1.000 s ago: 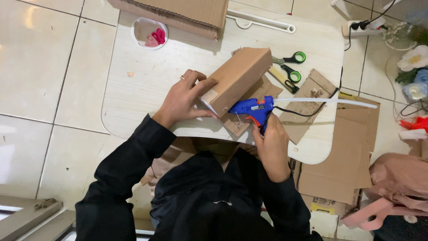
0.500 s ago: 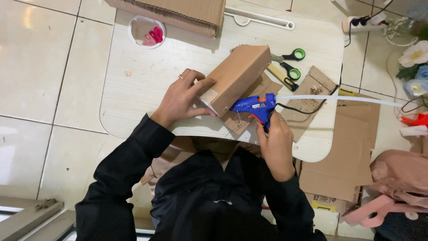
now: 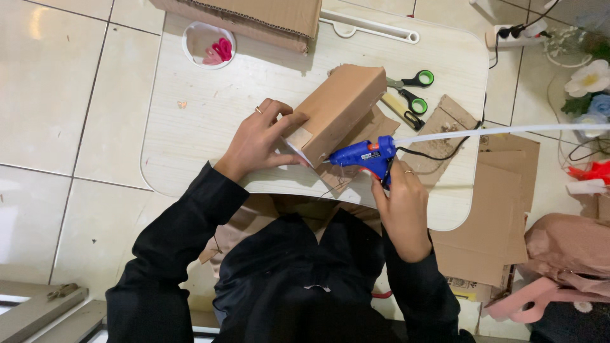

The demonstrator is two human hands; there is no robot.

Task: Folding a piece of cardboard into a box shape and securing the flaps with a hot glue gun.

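Observation:
My left hand (image 3: 257,140) grips the near end of a brown cardboard box (image 3: 340,105) that lies tilted on a small pale wooden table (image 3: 210,114). My right hand (image 3: 400,206) holds a blue hot glue gun (image 3: 365,154) by its handle. The gun's nozzle points left at the lower edge of the box and seems to touch it. A long white glue stick (image 3: 502,131) juts out of the back of the gun to the right. Flat cardboard pieces (image 3: 365,130) lie under the box.
Green-handled scissors (image 3: 414,90) lie right of the box. A small white bowl (image 3: 208,46) with pink bits sits at the table's far left. A large cardboard slab (image 3: 254,16) lies along the far edge. Cardboard sheets (image 3: 495,209), a power strip (image 3: 518,33) and artificial flowers (image 3: 588,86) cover the floor to the right.
The box, both hands and the glue gun keep nearly the same pose. Only the view has shifted slightly.

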